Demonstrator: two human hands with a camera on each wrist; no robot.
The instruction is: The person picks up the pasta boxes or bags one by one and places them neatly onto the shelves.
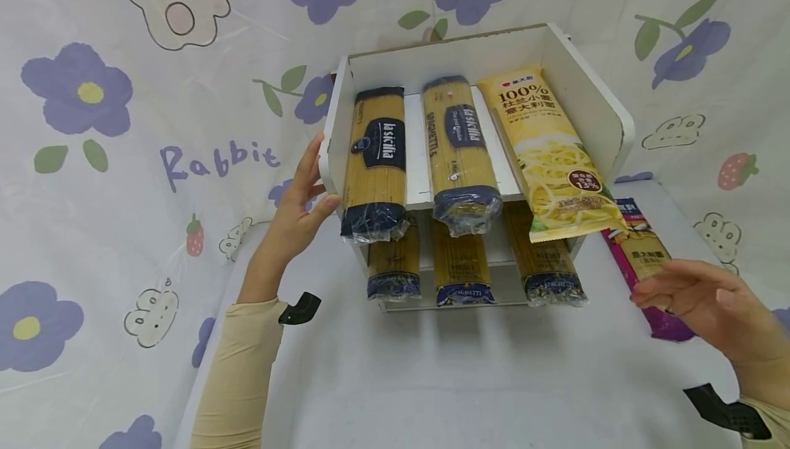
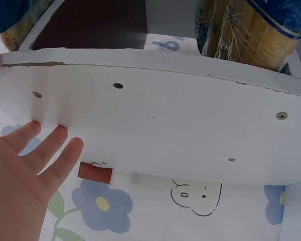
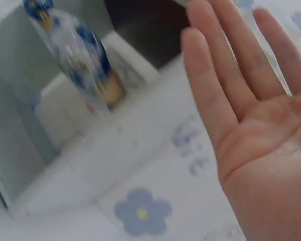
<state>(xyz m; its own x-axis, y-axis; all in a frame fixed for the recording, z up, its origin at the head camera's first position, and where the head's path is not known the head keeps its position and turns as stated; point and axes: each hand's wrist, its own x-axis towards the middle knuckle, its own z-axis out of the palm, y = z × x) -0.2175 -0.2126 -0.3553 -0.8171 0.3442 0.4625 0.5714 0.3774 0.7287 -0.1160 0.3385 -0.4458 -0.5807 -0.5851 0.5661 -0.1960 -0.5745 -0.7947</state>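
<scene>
A white two-tier shelf (image 1: 595, 96) stands before me, with packs of pasta on both levels. My left hand (image 1: 295, 212) touches its left side panel, the thumb by the front edge; in the left wrist view the fingers lie nearly straight against the outer face. A dark-labelled spaghetti pack (image 1: 373, 175) sits just inside that panel. My right hand (image 1: 719, 301) is raised at the right with fingers extended and nothing in it. Behind it, partly covered by the fingers, lies a purple-ended pasta pack (image 1: 642, 243) on the table.
Another spaghetti pack (image 1: 463, 147) and a yellow pasta bag (image 1: 549, 154) share the upper level, their ends jutting past its front edge. Below are several packs, among them a middle spaghetti pack (image 1: 461, 264). A patterned cloth (image 1: 92, 229) hangs behind the white table (image 1: 457, 380).
</scene>
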